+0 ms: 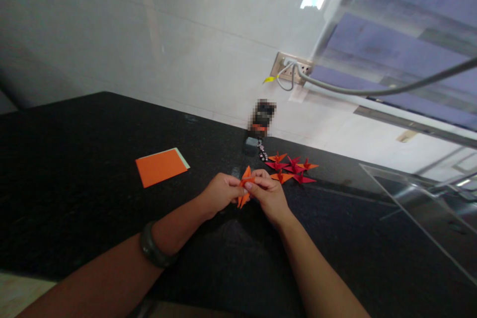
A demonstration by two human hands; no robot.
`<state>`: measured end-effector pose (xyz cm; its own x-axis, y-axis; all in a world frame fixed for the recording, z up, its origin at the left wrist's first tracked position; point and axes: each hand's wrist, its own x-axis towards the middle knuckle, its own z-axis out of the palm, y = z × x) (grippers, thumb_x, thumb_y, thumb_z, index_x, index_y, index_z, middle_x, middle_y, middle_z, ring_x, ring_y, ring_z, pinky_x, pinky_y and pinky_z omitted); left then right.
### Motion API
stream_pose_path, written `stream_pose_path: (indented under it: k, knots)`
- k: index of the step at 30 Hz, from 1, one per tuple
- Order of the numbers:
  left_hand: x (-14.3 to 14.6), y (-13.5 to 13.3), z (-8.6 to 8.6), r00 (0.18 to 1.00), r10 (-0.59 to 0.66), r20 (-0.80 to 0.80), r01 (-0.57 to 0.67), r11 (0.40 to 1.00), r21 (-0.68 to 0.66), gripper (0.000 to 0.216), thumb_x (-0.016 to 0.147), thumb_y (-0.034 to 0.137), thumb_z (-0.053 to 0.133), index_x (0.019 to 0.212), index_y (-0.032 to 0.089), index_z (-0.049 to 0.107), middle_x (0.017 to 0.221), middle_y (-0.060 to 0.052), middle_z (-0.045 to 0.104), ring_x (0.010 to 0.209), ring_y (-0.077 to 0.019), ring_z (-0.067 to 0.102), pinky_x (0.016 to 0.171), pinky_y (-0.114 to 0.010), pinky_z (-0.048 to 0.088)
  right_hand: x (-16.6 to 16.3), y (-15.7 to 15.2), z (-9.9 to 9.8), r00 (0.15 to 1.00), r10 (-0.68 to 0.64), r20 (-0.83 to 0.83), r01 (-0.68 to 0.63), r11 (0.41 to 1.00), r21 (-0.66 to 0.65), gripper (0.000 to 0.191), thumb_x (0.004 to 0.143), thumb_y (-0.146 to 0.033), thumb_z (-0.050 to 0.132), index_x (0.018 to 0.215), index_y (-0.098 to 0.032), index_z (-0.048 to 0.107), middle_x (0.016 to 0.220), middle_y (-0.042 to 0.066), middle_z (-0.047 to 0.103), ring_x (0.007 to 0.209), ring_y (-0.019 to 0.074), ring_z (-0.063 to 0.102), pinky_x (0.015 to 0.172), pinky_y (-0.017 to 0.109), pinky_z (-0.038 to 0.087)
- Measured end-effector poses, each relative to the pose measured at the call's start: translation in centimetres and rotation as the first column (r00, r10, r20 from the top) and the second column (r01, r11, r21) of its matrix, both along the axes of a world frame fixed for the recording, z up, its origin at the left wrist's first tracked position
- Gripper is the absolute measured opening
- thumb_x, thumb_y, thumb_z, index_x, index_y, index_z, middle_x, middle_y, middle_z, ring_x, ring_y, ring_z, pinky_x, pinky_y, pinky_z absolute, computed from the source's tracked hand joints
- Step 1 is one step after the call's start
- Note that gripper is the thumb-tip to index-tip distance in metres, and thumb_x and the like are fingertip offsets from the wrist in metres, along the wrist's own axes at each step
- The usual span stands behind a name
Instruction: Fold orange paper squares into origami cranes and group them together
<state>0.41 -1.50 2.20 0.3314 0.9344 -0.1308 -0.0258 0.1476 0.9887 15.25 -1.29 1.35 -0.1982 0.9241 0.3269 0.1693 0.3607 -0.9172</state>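
Folded orange paper (247,177), judged light and crushable, is pinched by left hand (222,193) and right hand (271,198), seemingly at its best-held folds.

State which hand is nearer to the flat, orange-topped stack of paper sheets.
Left: the left hand is to the right of the paper stack, with a gap; the right hand is farther right, beyond the left.

folded orange paper (246,175): partly hidden by hands (222,191) (271,198) | upright object (263,114): pixelated | sink (441,221): cut by right edge
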Motion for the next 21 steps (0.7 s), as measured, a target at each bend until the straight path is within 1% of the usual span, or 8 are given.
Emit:
stream_pose_path:
  k: [3,6,9,12,16,19,21]
  knots:
    - [-0.2,0.1,0.2,0.996,0.001,0.089,0.006,0.996,-0.083,0.012,0.058,0.022,0.062,0.059,0.011,0.065,0.056,-0.004,0.064,0.049,-0.0101,0.054,0.051,-0.023,0.039,0.1,0.0,-0.1,0.999,0.048,0.027,-0.049,0.997,0.057,0.017,0.072,-0.026,0.062,0.087,-0.029,0.070,0.094,0.004,0.049,0.090,0.0163,0.050,0.069,0.027,0.046]
    - [-0.3,0.2,0.2,0.986,0.017,0.168,0.010,0.987,-0.159,0.011,0.056,0.021,0.062,0.060,0.010,0.064,0.054,-0.004,0.063,0.047,-0.0102,0.054,0.052,-0.024,0.040,0.2,-0.1,0.0,0.991,0.087,0.101,-0.098,0.990,0.106,0.020,0.075,-0.025,0.059,0.092,-0.033,0.067,0.100,0.003,0.047,0.091,0.0157,0.049,0.073,0.029,0.046]
    - [-0.5,0.3,0.1,0.977,0.017,0.212,0.029,0.978,-0.209,0.010,0.055,0.018,0.063,0.061,0.010,0.062,0.054,-0.003,0.062,0.047,-0.0095,0.054,0.053,-0.023,0.040,0.3,-0.1,0.0,0.981,0.088,0.172,-0.115,0.982,0.152,0.023,0.077,-0.025,0.058,0.096,-0.033,0.066,0.102,0.003,0.048,0.090,0.0151,0.050,0.077,0.030,0.045]
    - [-0.6,0.4,-0.2,0.968,-0.020,0.250,0.076,0.973,-0.217,0.012,0.056,0.019,0.064,0.064,0.010,0.063,0.056,-0.003,0.062,0.050,-0.0094,0.055,0.056,-0.023,0.041,0.4,-0.1,0.2,0.968,0.073,0.239,-0.125,0.970,0.209,0.025,0.078,-0.024,0.056,0.100,-0.033,0.064,0.100,0.003,0.049,0.090,0.0151,0.050,0.079,0.032,0.043]
    - [-0.8,0.6,-0.3,0.937,-0.050,0.347,0.136,0.964,-0.228,0.013,0.061,0.019,0.063,0.070,0.009,0.063,0.063,-0.005,0.064,0.055,-0.0104,0.058,0.062,-0.025,0.043,0.6,-0.1,0.4,0.951,0.038,0.307,-0.123,0.957,0.263,0.029,0.079,-0.022,0.053,0.104,-0.034,0.062,0.098,0.003,0.050,0.089,0.0150,0.050,0.079,0.032,0.043]
    - [-1.0,0.7,-0.1,0.915,-0.023,0.402,0.141,0.954,-0.265,0.014,0.066,0.021,0.058,0.073,0.009,0.063,0.066,-0.007,0.065,0.058,-0.0120,0.059,0.064,-0.027,0.044,0.8,-0.3,0.7,0.932,0.024,0.360,-0.141,0.944,0.300,0.034,0.079,-0.021,0.052,0.110,-0.031,0.059,0.100,0.004,0.049,0.090,0.0154,0.049,0.080,0.032,0.042]
    - [-1.0,0.8,0.1,0.914,0.012,0.405,0.120,0.947,-0.299,0.022,0.071,0.029,0.053,0.072,0.009,0.063,0.066,-0.008,0.065,0.058,-0.0132,0.059,0.062,-0.027,0.044,0.7,-0.5,1.0,0.908,0.018,0.419,-0.162,0.937,0.310,0.039,0.077,-0.022,0.054,0.116,-0.029,0.055,0.100,0.005,0.048,0.090,0.0160,0.048,0.081,0.032,0.041]
